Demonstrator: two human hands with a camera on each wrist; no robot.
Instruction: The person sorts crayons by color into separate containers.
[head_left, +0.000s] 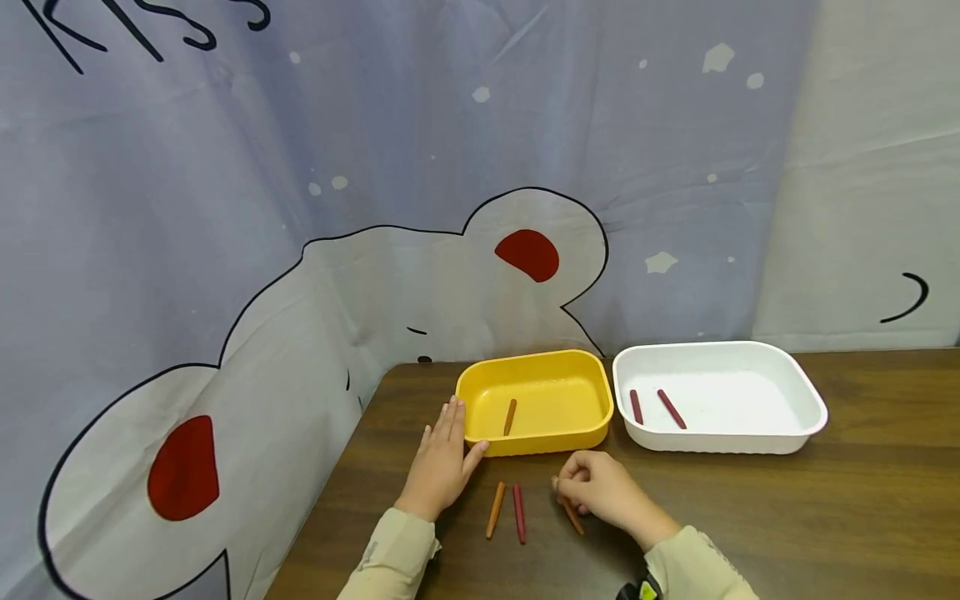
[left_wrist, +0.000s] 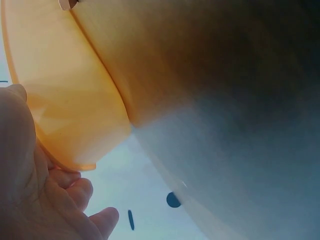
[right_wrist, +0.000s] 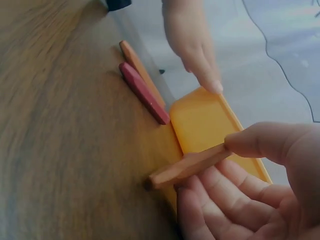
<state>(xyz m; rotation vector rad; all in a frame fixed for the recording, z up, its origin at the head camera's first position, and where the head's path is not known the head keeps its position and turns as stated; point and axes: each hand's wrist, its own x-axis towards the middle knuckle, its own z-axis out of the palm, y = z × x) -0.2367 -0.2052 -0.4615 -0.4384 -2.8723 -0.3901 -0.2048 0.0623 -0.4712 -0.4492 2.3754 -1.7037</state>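
Note:
My right hand pinches an orange-brown crayon between thumb and fingers, just in front of the yellow tray. The crayon's dark end points away from the fingers in the right wrist view. My left hand rests against the left front corner of that tray, its fingers straight along the side and the thumb at the front rim. Between the hands, a second orange-brown crayon and a dark red crayon lie on the table. Inside the yellow tray is one more orange-brown crayon.
A white tray stands right of the yellow one and holds two dark red crayons. Both trays sit near the back edge of the brown wooden table. Behind it hangs a printed cloth.

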